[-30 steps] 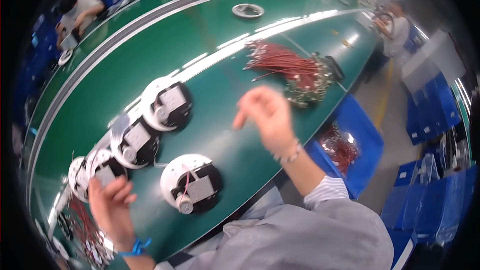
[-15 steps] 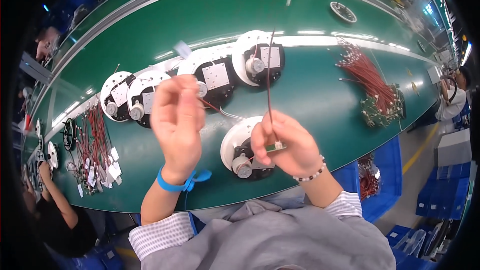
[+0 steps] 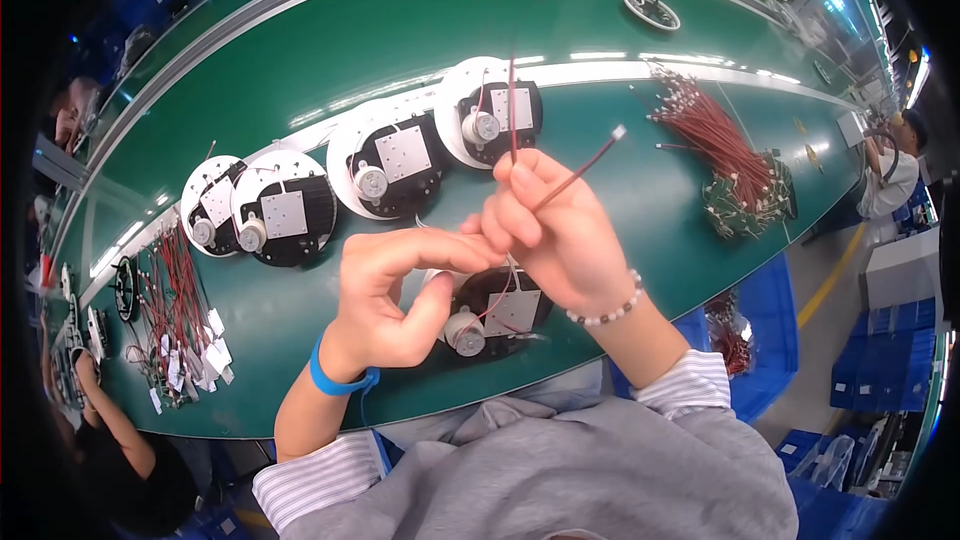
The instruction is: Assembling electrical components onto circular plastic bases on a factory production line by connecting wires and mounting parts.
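Note:
My right hand (image 3: 562, 230) is closed on a dark red wire cable (image 3: 578, 183). One end of the cable carries a small white connector (image 3: 618, 131), and another length rises above my fingers. My left hand (image 3: 392, 295) reaches in from the left, its bent fingertips meeting my right fingertips; what they pinch is hidden. Thin pale wires (image 3: 514, 275) hang just below this meeting point. Under both hands lies a round white and black motor unit (image 3: 512, 312) with a silver motor (image 3: 466, 332), partly covered by my left hand.
Several similar motor units (image 3: 405, 152) stand in a row behind my hands. Red cable bundles lie at the left (image 3: 182, 290) and at the right (image 3: 725, 140), the right one over green circuit boards (image 3: 745, 205). A blue bin (image 3: 775, 330) stands at the right, and co-workers sit at both sides.
My left hand has moved right and down to meet my right hand. My right hand has risen, and a connector-tipped cable end now points up right; the green board under its fingers no longer shows.

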{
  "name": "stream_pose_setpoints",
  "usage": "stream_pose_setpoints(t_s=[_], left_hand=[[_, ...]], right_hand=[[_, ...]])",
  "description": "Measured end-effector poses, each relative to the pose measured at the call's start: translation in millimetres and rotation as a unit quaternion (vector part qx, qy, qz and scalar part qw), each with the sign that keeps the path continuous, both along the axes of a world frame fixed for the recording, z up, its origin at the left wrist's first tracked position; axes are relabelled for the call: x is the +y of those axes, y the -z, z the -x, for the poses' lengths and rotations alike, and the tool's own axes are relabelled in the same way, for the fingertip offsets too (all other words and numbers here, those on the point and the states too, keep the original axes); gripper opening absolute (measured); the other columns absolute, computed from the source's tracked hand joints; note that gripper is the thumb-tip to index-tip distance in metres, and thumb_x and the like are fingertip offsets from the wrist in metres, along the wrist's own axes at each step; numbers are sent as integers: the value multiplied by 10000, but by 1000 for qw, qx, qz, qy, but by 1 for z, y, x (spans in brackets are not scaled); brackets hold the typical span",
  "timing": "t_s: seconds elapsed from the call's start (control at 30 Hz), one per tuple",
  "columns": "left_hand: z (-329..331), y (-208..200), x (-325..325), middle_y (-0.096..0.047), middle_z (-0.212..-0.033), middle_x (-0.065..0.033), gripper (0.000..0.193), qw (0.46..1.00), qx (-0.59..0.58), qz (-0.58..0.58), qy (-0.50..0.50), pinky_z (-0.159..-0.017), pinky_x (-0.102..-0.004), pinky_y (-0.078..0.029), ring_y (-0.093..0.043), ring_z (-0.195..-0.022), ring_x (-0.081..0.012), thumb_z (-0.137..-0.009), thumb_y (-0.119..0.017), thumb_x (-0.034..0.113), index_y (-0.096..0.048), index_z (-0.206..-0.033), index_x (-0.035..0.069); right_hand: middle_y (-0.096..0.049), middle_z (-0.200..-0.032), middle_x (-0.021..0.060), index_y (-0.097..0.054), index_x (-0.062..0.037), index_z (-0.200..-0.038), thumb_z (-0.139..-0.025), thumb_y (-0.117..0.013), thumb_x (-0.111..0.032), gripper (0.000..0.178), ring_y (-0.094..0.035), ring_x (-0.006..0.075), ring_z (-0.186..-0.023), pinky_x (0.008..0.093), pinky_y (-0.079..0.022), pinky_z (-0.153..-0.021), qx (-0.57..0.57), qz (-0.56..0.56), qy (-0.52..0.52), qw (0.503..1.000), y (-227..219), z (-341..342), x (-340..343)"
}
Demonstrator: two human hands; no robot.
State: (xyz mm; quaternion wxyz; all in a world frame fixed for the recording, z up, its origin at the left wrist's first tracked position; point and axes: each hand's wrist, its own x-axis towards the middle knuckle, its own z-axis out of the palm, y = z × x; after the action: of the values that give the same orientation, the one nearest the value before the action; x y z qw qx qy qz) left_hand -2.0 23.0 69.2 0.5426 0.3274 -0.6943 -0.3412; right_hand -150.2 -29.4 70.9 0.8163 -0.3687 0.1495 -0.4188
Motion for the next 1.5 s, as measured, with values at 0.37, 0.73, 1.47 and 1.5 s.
stream_pose_setpoints(t_s=[0.37,0.73,1.47,1.5], left_hand=[[6,-17,10,-541,-559,-47,42,964,-140,117,-193,-376,-209,-340,-467,-435,-82,-651,-631,12,-592,-664,23],[-39,-20,-12,-613,-749,-117,240,937,32,-82,-339,-452,-177,-421,-551,-524,-98,-844,-459,145,-587,-878,-55],[18,-13,-21,-561,-969,-200,574,985,31,143,-87,-745,-340,-441,-579,-802,-243,-866,-393,298,-202,-1217,-114],[6,-6,-23,-574,-948,-184,448,995,-10,68,-72,-733,-320,-442,-581,-816,-232,-849,-406,234,-322,-1165,-72]], right_hand=[[-503,-692,7,-455,-6,-941,-832,-482,-94,143,-468,48,-571,176,-389,-502,160,121,-39,979,5,-9,23],[-561,-650,75,-515,48,-862,-787,-423,22,121,-511,90,-486,207,-412,-449,254,238,-67,935,17,32,48],[-608,-735,76,-577,43,-837,-816,-473,-51,142,-517,72,-604,196,-407,-529,231,244,188,923,-17,56,40],[-600,-681,69,-584,38,-806,-792,-504,-45,116,-494,62,-554,196,-389,-488,309,308,195,879,-14,60,35]])
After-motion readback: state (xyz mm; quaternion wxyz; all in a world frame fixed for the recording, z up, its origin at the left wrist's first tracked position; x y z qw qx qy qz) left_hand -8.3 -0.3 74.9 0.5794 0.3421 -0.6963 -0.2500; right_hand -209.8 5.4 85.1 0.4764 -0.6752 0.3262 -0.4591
